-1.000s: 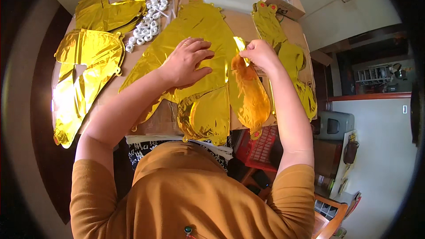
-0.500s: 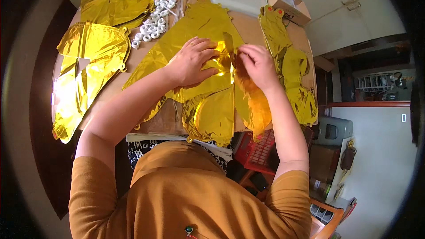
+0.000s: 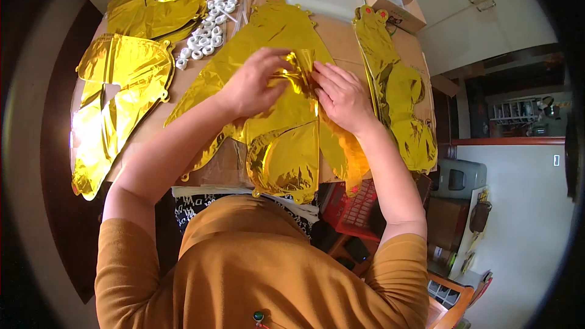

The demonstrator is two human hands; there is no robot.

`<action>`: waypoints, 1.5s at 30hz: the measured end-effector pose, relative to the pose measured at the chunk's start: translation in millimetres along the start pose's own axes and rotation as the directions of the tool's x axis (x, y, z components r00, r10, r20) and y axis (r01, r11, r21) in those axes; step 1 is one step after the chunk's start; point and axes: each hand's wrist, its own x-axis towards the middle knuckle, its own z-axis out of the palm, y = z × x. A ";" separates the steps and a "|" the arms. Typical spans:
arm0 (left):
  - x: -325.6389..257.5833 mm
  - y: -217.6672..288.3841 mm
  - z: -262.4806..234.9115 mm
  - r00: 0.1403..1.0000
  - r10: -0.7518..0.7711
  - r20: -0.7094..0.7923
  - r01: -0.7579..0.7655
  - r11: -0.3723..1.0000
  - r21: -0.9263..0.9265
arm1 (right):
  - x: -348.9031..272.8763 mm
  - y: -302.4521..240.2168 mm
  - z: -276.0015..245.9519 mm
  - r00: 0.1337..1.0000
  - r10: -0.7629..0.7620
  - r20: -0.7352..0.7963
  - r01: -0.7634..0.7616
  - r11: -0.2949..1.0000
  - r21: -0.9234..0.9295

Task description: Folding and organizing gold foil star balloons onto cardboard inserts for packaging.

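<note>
A large gold foil balloon (image 3: 274, 33), flat and uninflated, lies before me with small tabs along its edge. An upright, creased fold of foil (image 3: 298, 73) stands at its middle. My right hand (image 3: 344, 97) rests against the right side of that fold, fingers stretched out. On the other side, my left hand (image 3: 253, 85) hovers close to the fold, fingers loosely bent and thumb apart; it is slightly blurred. Whether its fingertips touch the foil I cannot tell. Crinkled orange-tinted foil (image 3: 353, 158) shows below my right wrist.
More flat gold foil balloons lie at the left (image 3: 125, 94), the far left (image 3: 155, 15) and the right (image 3: 402, 97). Several small white ribbon rolls (image 3: 207, 36) are heaped between them. A cardboard box (image 3: 393, 3) stands at the back right; a red crate (image 3: 353, 207) is below the table.
My right hand has gone from a pinch to stretched fingers against the fold, shifting left. My left hand has lifted slightly, and the fold has moved a little left.
</note>
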 end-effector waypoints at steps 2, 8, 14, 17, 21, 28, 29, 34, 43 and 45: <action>10.1 4.7 -6.3 0.983 0.066 -0.173 -0.051 0.995 0.089 | -1.5 3.3 0.3 1.000 -0.014 0.011 0.014 1.000 -0.017; 46.9 -16.8 11.0 0.916 0.321 0.239 -0.384 0.874 0.297 | 8.1 0.1 -5.1 0.995 -0.088 0.046 0.090 0.995 -0.041; 62.0 -31.3 12.3 0.888 0.235 0.395 -0.401 0.815 0.418 | 1.3 0.3 -12.0 0.990 -0.097 0.101 0.102 0.994 -0.050; 57.1 -35.3 17.4 0.899 0.262 0.351 -0.414 0.774 0.480 | -2.6 1.5 -17.6 0.983 -0.134 0.128 0.140 0.989 -0.042; 50.5 -39.2 21.5 0.914 0.258 0.314 -0.389 0.778 0.493 | -17.1 -9.4 -24.9 0.977 -0.139 0.164 0.145 0.989 -0.025; 49.5 -38.5 22.3 0.918 0.290 0.272 -0.388 0.804 0.452 | -22.7 -9.9 -24.9 0.981 -0.113 0.158 0.110 0.993 0.031; 48.8 -38.2 20.0 0.919 0.300 0.257 -0.388 0.812 0.436 | -21.8 -10.3 -24.5 0.981 -0.116 0.154 0.112 0.993 0.037; 37.8 -20.4 -18.2 0.973 0.232 -0.014 -0.220 0.939 0.265 | -14.7 -4.1 -25.5 0.988 -0.049 0.144 0.024 0.985 0.169; -75.4 7.9 -86.1 0.985 0.024 0.172 -0.124 0.789 0.602 | 11.8 -7.5 3.1 0.991 0.012 0.131 -0.013 1.000 0.008; -86.0 10.6 -87.8 0.979 0.000 0.203 -0.119 0.811 0.572 | 5.5 -13.9 6.1 0.987 0.034 0.156 -0.047 0.996 0.076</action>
